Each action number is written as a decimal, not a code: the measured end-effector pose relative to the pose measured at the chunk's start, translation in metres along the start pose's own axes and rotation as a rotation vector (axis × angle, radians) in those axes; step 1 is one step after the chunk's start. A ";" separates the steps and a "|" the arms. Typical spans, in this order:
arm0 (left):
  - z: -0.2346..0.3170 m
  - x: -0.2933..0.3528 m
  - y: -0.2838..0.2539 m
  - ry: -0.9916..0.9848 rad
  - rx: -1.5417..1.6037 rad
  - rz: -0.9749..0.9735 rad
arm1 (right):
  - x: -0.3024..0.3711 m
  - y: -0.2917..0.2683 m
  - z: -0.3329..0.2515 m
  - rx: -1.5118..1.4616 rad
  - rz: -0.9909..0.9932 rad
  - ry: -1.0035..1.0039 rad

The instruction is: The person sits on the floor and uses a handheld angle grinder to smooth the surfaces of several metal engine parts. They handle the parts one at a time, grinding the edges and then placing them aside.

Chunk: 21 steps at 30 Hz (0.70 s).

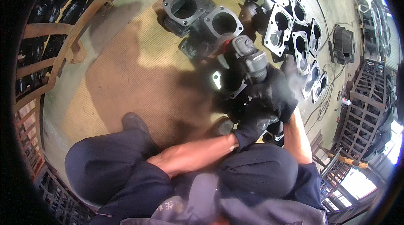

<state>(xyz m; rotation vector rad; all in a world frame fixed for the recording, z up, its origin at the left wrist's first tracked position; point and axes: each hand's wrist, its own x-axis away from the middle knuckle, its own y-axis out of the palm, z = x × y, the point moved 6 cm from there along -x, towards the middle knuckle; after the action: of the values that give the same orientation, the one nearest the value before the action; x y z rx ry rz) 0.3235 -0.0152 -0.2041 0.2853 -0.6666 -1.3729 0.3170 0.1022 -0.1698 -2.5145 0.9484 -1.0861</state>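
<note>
Head view: grey-and-black power tool (254, 66) over a round-bored black metal casting (217, 80)

The black-gloved right hand (278, 92) wraps its fingers round the tool (motion blurs both). The black-gloved left hand (256, 123) is just beside it; I cannot tell whether those fingers grip anything.

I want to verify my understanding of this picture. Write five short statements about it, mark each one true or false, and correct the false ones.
1. The right hand holds a power tool. True.
2. The left hand is bare. False: it wears a black glove.
3. The ribbed mat on the floor is bright blue. False: it is yellowish brown.
4. A brown slatted frame stands at the left side of the picture. True.
5. The dark metal castings are all to the left of the power tool. False: several are to its right.
</note>
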 end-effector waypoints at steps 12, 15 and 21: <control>-0.032 0.010 0.021 -0.104 0.336 -0.089 | 0.011 -0.011 0.008 -0.040 0.025 0.012; -0.019 -0.013 0.009 0.190 0.069 -0.026 | 0.003 -0.024 0.007 -0.061 0.083 -0.007; -0.008 -0.059 0.000 0.104 0.184 0.071 | -0.016 -0.041 -0.001 -0.049 0.172 -0.027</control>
<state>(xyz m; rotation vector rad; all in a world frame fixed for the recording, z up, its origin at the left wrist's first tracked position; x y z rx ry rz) 0.3250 0.0406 -0.2260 0.4726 -0.7112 -1.2220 0.3273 0.1440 -0.1601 -2.4250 1.1723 -0.9856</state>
